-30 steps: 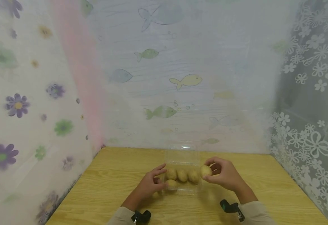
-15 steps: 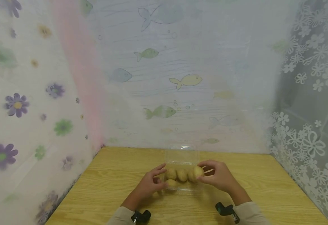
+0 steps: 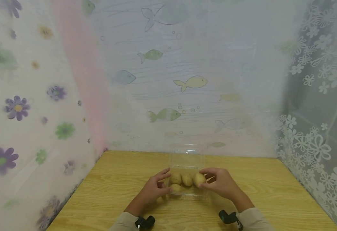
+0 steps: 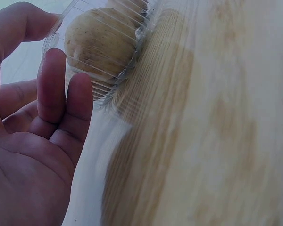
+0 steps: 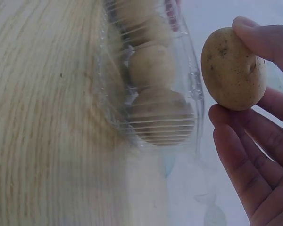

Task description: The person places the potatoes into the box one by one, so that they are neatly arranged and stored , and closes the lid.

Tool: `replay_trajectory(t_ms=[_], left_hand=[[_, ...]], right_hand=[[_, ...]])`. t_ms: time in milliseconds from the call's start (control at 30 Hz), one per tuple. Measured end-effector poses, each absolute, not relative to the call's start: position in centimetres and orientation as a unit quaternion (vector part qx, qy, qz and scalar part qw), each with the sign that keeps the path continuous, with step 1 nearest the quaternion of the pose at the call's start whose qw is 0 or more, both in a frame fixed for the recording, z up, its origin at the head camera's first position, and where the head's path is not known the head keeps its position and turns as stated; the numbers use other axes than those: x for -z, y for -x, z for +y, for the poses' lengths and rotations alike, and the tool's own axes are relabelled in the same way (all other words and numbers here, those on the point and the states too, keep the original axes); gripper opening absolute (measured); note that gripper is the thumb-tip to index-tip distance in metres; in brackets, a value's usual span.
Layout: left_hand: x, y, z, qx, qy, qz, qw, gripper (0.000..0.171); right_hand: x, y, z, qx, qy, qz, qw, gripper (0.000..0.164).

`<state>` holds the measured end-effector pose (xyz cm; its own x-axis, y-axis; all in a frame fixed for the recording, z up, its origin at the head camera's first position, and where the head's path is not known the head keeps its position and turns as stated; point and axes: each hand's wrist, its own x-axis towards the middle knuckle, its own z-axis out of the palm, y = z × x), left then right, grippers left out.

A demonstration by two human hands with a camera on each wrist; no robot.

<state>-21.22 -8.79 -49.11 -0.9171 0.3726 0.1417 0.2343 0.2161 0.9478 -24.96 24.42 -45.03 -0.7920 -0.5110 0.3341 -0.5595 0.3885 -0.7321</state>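
My right hand pinches a potato between thumb and fingertips, over the right end of a clear plastic container. In the right wrist view the held potato sits higher than the container's rim, with other potatoes visible through the wall. At the container's left end, my left hand holds the rim, thumb and fingers spread along it. Close to those fingers, a potato shows through the ribbed wall. Inside, potatoes line the back row, and one potato lies front left.
The container's clear lid stands raised at the back. Beneath everything is a wood-grain table. Behind it hangs a sheet printed with fish, and flowered sheets flank the sides. A small black camera is on the right wrist.
My right hand has carried the potato leftward from beside the container to over its right end, then slightly lower, covering the potato there. The left hand has stayed in place.
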Motion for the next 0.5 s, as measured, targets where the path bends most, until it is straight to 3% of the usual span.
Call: replay_trajectory(t_ms=[500], left_hand=[[49.26,21.23,-8.83,-0.597,-0.196,0.776,0.056,0.075]], right_hand=[[45.57,24.92,23.84,-0.431,-0.315,-0.846,0.004,0.055]])
